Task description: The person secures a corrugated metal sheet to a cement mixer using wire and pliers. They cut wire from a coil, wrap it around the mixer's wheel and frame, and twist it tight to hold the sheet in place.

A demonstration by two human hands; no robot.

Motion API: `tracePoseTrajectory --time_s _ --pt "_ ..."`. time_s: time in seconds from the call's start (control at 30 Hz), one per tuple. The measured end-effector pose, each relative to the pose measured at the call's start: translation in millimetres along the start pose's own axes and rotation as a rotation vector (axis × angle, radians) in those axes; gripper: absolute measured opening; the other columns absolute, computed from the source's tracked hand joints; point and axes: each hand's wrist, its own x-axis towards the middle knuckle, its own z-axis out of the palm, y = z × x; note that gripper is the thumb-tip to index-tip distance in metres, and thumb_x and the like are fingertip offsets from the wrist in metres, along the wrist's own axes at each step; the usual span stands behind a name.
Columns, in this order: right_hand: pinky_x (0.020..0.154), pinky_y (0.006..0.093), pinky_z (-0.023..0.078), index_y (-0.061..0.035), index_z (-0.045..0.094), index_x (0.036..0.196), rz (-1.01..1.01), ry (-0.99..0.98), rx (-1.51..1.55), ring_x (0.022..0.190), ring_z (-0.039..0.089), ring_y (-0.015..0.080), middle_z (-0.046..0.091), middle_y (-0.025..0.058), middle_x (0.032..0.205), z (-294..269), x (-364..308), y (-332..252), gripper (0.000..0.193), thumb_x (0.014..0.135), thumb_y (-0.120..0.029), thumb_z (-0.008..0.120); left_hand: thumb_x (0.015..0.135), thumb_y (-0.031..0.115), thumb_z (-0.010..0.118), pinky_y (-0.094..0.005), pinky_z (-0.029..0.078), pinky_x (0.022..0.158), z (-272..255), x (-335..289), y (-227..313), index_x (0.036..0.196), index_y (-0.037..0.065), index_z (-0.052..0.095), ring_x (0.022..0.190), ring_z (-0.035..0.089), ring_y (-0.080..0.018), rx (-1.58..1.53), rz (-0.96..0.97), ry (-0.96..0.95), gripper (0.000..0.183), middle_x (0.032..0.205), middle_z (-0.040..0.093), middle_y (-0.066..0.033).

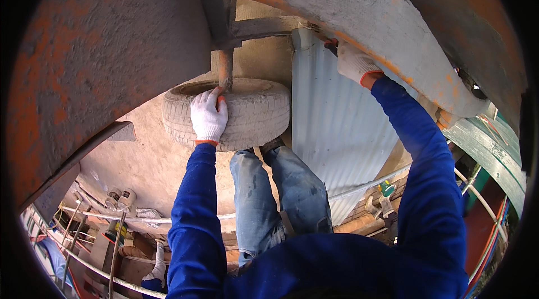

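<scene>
My left hand point(208, 115), in a white knit glove, lies on a dusty tyre point(255, 116). Its fingers stretch over the upper edge, beside an orange-brown metal post point(225, 69) that stands in the tyre's middle. My right hand point(355, 62), gloved the same way, reaches up and right beneath a curved grey metal plate point(359, 10) with an orange edge. Those fingers are closed around a red and dark tool point(331, 45), only part of which shows; its kind I cannot make out. Pale corrugated sheet metal point(342, 130) is below that hand.
A large rusty grey panel point(106, 41) leans in from the left. A metal crossbar point(264, 27) meets the post. Pale curved rails point(140, 220) run around the platform. Two cans point(119, 198) stand at lower left, near cluttered bars and hoses. A green painted surface point(488, 150) is at right.
</scene>
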Motion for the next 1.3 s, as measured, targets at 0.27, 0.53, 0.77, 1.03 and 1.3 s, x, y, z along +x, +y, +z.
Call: tracePoseTrajectory --time_s 0.27,0.53,0.77,1.03,1.3 --pt "0.097 0.0544 0.058 0.0002 0.058 0.135 0.211 0.015 0.327 0.116 0.072 0.0441 0.071 0.0288 0.122 -55 -41 -36 0.041 0.097 -0.015 0.062 0.097 0.018 0.067 -0.0476 0.052 0.102 2 -1 -1 0.121 0.008 0.078 0.111 0.070 -0.0356 0.012 0.029 0.008 0.028 0.115 0.077 -0.0133" --pt "0.099 0.0537 0.058 -0.0008 0.056 0.140 0.312 0.013 0.366 0.116 0.071 0.0449 0.070 0.0274 0.124 -50 -36 -47 0.047 0.095 -0.017 0.062 0.093 0.017 0.068 -0.0482 0.053 0.098 3 2 4 0.117 0.007 0.077 0.104 0.070 -0.0354 0.009 0.054 0.046 0.027 0.110 0.077 -0.0136" --pt "0.107 0.0487 0.055 -0.0005 0.055 0.140 0.400 -0.153 0.328 0.128 0.067 0.0403 0.069 0.0242 0.134 -80 -38 -69 0.052 0.093 -0.020 0.067 0.092 0.016 0.068 -0.0484 0.053 0.098 1 0 4 0.117 0.007 0.077 0.103 0.070 -0.0356 0.047 0.048 0.032 0.028 0.109 0.077 -0.0140" --pt "0.113 0.0533 0.050 -0.0059 0.061 0.147 0.322 -0.044 0.538 0.139 0.060 0.0415 0.061 0.0236 0.151 -35 -33 -78 0.052 0.102 -0.033 0.059 0.094 0.016 0.066 -0.0487 0.052 0.100 0 3 4 0.120 0.008 0.077 0.107 0.070 -0.0355 0.048 0.028 0.002 0.029 0.113 0.076 -0.0134" --pt "0.109 0.0567 0.049 -0.0079 0.062 0.146 0.361 0.089 0.621 0.132 0.064 0.0420 0.067 0.0176 0.145 8 -40 -87 0.049 0.106 -0.036 0.056 0.093 0.016 0.067 -0.0484 0.052 0.100 1 4 3 0.119 0.007 0.077 0.106 0.070 -0.0347 0.056 0.060 0.009 0.029 0.113 0.077 -0.0134"
